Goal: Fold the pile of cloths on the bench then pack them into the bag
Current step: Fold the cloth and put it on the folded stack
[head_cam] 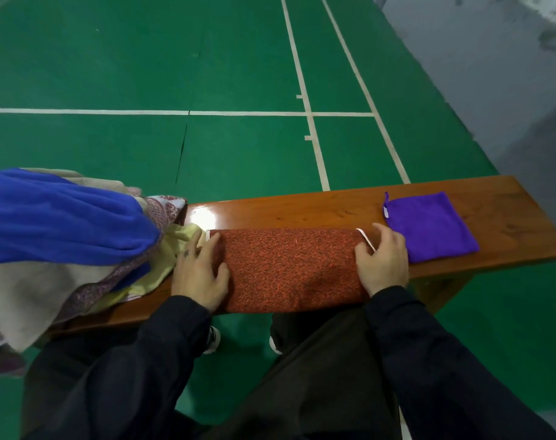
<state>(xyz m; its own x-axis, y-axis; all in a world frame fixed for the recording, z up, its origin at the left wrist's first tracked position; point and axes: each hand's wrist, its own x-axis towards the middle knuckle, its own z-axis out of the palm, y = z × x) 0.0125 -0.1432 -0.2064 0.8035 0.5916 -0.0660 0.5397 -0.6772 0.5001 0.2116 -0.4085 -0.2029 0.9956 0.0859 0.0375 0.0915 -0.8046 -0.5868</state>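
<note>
The orange cloth [289, 268] is pressed flat on the bench [302, 211] by the left hand [200, 274] and right hand [383, 262], both open; the cloth pile [64, 236] crowds it at 9 o'clock, and a folded purple cloth [429, 227] lies at 3 o'clock.

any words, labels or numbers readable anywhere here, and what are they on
No text can be read in this view.
Purple cloth: a small white tag at its left edge, too small to read.
Orange cloth: white edge strips by both hands, no print visible.
Bench, pile and floor: no writing; the floor bears only white court lines.
</note>
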